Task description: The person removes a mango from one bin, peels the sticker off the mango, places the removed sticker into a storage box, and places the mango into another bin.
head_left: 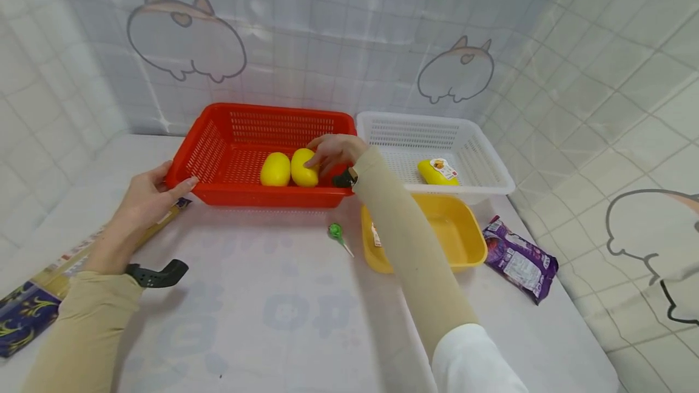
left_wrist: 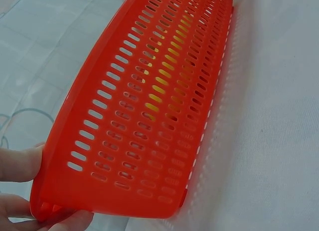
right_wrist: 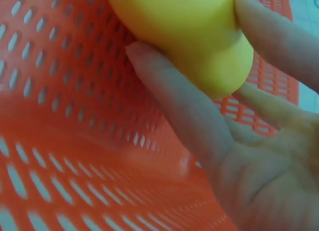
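Note:
Two smooth yellow mango-like fruits lie side by side in the red slotted basket (head_left: pixel 262 198). In the head view my right hand (head_left: pixel 337 148) reaches in from the right, its thumb and fingers around the right-hand fruit (head_left: pixel 302 173). The right wrist view shows this fruit (right_wrist: pixel 199 36) between thumb and fingers, its upper part cut off by the frame. The other fruit (head_left: pixel 275 170) rests just left of it. At the basket's near left corner my left hand (head_left: pixel 146 198) grips the rim, its thumb outside; in the left wrist view yellow shows through the slots.
Beside the red basket stands a white basket (head_left: pixel 378 119) with a labelled yellow fruit (head_left: pixel 428 176). In front are a yellow tub (head_left: pixel 474 235), partly behind my right forearm, a purple packet (head_left: pixel 524 262) and a green lollipop (head_left: pixel 335 231). A long packet (head_left: pixel 40 305) lies under my left arm.

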### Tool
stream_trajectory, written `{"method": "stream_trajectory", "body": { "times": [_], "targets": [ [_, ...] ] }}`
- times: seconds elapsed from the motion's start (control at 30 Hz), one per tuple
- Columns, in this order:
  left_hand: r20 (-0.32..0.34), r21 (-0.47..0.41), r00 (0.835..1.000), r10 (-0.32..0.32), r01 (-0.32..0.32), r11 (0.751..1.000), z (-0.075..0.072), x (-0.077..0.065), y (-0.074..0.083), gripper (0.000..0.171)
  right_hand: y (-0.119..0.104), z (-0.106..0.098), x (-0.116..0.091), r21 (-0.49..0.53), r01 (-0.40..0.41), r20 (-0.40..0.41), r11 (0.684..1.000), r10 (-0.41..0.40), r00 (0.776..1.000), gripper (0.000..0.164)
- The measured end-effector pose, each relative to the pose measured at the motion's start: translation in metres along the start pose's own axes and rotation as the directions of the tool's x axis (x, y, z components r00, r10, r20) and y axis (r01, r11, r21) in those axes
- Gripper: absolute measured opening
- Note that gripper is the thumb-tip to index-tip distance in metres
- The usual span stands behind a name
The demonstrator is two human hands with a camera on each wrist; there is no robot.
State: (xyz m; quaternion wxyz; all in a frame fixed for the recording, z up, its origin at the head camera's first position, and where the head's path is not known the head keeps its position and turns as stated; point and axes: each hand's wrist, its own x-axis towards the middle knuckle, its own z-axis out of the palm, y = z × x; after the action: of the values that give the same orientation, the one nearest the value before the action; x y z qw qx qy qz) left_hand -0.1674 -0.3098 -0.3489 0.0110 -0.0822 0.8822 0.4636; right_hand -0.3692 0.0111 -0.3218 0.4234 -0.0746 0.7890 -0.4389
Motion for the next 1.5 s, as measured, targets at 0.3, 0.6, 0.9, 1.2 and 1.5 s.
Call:
{"method": "stream_trajectory", "body": {
  "times": [0.3, 0.6, 0.9, 1.2, 1.5],
  "targets": [
    [0.009, 0.009, 1.0, 0.01, -0.01, 1.0, -0.001, -0.001, -0.001, 0.097, 0.006, 0.005, 0.012, 0.0, 0.03, -0.02, 1.0, -0.03, 0.999, 0.07],
    [0.026, 0.0, 1.0, 0.006, -0.006, 1.0, -0.002, 0.001, 0.0, 0.097, 0.008, 0.006, 0.014, -0.017, 0.058, -0.018, 0.998, -0.059, 0.998, 0.069],
    [0.039, 0.0, 0.999, -0.006, 0.006, 1.0, -0.003, 0.0, -0.001, 0.096, 0.009, 0.008, 0.011, -0.046, 0.063, -0.009, 0.997, -0.064, 0.998, 0.068],
    [0.023, 0.003, 1.0, -0.014, 0.014, 1.0, -0.001, 0.0, -0.001, 0.098, 0.009, 0.01, 0.009, -0.043, 0.068, -0.013, 0.997, -0.068, 0.998, 0.068],
    [0.015, 0.006, 1.0, -0.009, 0.009, 1.0, -0.001, 0.001, -0.001, 0.097, 0.011, 0.009, 0.012, -0.074, 0.076, -0.033, 0.994, -0.078, 0.996, 0.07]
  ]
}}
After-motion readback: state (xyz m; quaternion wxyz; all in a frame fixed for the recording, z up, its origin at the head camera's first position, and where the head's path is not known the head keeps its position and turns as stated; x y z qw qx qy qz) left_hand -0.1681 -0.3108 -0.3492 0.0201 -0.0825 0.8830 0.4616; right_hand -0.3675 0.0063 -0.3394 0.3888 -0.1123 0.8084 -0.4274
